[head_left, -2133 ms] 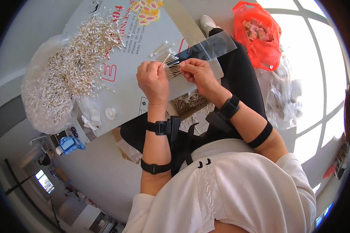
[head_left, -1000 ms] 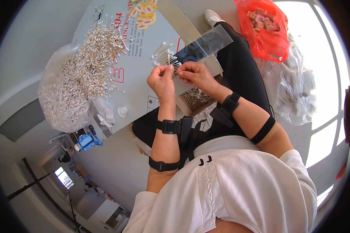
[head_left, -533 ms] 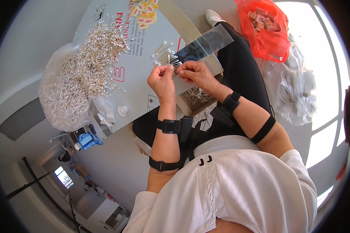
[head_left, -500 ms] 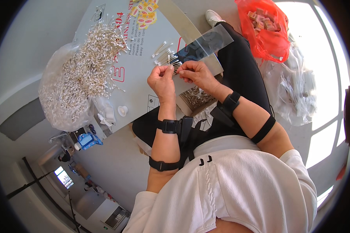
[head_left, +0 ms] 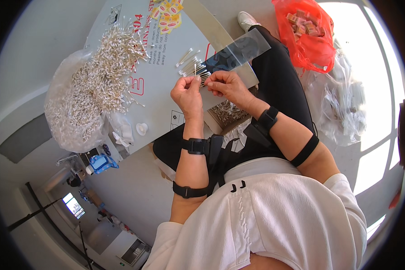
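My left hand (head_left: pixel 187 93) pinches a cotton swab (head_left: pixel 195 68) between thumb and fingertips, its white tip standing up. Close to its right, my right hand (head_left: pixel 229 87) has thumb and fingers pressed together; whatever lies in that pinch is too small to make out. Just beyond both hands, several loose swabs (head_left: pixel 190 59) lie roughly side by side on the grey table (head_left: pixel 159 85). A clear plastic sleeve (head_left: pixel 238 48) lies to their right, jutting past the table edge. Some swabs between my hands are partly hidden by my fingers.
A large heap of cotton swabs (head_left: pixel 108 67) spills from a clear bag (head_left: pixel 60 121) at left. Yellow-white packets (head_left: pixel 168 18) lie at the far edge. An open box of swabs (head_left: pixel 227 112) sits below my right wrist. A red bag (head_left: pixel 319 54) holds small packs at far right.
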Tool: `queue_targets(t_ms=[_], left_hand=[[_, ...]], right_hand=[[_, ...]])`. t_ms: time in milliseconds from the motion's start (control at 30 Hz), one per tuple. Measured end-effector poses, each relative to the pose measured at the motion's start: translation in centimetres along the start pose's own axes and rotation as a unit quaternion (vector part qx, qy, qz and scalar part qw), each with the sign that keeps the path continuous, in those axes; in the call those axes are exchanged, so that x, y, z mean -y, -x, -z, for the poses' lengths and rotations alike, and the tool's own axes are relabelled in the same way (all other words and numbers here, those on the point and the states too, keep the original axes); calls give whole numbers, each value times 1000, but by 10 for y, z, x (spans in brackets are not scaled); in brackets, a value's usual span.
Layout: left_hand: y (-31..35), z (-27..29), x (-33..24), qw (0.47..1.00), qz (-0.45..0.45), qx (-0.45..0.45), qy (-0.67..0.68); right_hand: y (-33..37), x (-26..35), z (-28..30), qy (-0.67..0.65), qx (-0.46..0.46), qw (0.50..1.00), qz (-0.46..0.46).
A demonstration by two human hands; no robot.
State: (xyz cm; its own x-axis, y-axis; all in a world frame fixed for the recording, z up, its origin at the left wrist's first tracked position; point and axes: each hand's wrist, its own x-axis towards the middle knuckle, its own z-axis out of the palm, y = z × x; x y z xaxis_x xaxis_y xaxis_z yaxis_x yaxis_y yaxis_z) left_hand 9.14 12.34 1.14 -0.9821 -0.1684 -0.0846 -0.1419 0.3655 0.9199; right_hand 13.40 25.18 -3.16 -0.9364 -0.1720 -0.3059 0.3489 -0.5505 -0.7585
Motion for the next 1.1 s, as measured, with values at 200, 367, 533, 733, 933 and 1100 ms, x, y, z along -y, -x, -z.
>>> queue_targets(t_ms=[200,367,533,733,933,1100], left_hand=[[1,0,-2,1000,-5,-2,-6],[1,0,-1,1000,-10,-1,-4],[2,-1,-3,1000,-12,1,-6],[2,1,-2,1000,-16,7,-4],[2,0,-10,1000,-19,9,5],[2,-2,-14,999,-30,11,20]], right_hand=[[0,0,0,-4,0,1000,1],[1,1,0,1,0,1000,1],[1,2,0,3,-2,1000,0],[0,2,-1,-4,-1,1000,6],[0,1,-1,-6,1,1000,7],[1,1,0,-14,-6,1000,9]])
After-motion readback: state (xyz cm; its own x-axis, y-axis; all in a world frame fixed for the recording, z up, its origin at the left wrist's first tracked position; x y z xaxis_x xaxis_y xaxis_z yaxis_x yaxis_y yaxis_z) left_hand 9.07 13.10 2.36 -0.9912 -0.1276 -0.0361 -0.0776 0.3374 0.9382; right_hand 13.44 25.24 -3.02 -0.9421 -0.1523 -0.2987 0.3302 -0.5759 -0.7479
